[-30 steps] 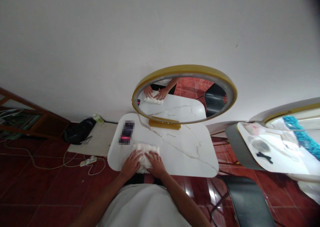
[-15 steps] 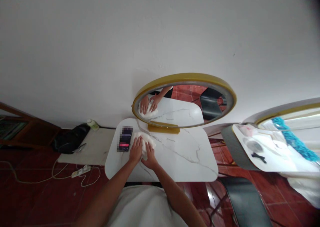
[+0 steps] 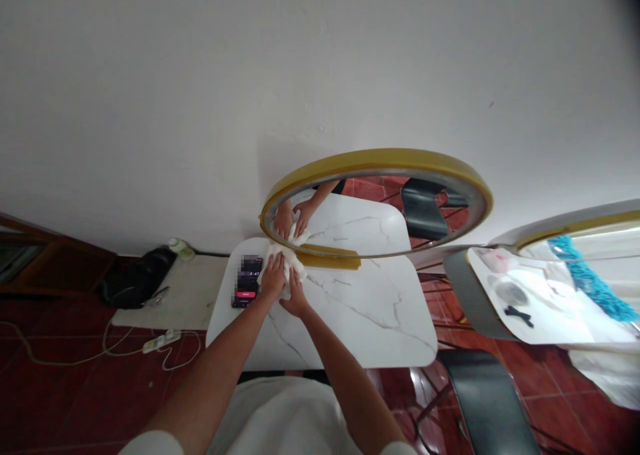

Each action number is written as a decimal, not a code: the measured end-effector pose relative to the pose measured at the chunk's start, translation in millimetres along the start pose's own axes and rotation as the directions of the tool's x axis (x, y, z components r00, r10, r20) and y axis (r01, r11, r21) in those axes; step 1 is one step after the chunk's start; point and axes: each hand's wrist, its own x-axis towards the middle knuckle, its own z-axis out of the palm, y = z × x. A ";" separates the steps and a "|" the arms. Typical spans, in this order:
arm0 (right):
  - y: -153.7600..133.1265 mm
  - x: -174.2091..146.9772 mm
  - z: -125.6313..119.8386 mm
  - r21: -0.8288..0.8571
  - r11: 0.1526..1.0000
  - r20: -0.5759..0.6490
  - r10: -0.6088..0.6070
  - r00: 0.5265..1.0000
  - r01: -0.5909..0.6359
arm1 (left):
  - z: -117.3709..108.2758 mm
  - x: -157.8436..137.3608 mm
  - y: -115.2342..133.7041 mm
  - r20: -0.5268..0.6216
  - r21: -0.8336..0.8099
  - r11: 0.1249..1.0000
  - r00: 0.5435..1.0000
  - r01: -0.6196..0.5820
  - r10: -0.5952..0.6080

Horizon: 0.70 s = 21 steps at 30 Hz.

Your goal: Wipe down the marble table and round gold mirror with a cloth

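Both my hands rest on a bunched white cloth on the left part of a white, grey-veined tabletop. My left hand lies over the cloth's near left side, fingers pointing away from me and gripping it. Close beside it, my right hand has its fingers on the cloth's right side, thumb toward the left hand. Just left of the cloth lies a phone with its screen lit. An oval gold-framed mirror stands at the back on a gold base and reflects both hands.
A black chair stands at the lower right. Farther right, another white table holds a black bow-shaped item. On the floor at left are a black bag, a bottle and a power strip with cords.
Both hands and the cloth have moved slightly away from me, toward the mirror base. The cloth now looks more bunched and reaches the phone's edge. The view has shifted a little.
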 end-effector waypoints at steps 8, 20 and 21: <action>0.0 1.1 -5.9 -0.044 0.999 -0.008 -0.023 1.000 0.023 | -5.5 2.8 -2.0 -0.012 -0.007 0.997 0.997 -0.071 0.071; 19.0 -49.6 -33.3 -0.129 0.986 -0.055 -0.111 0.992 0.103 | -12.9 -42.9 28.9 0.029 0.021 0.999 0.999 -0.044 0.044; 21.2 -57.3 -36.9 -0.134 0.986 -0.062 -0.111 0.992 0.102 | -12.2 -49.5 34.6 0.034 0.023 0.999 0.999 -0.040 0.039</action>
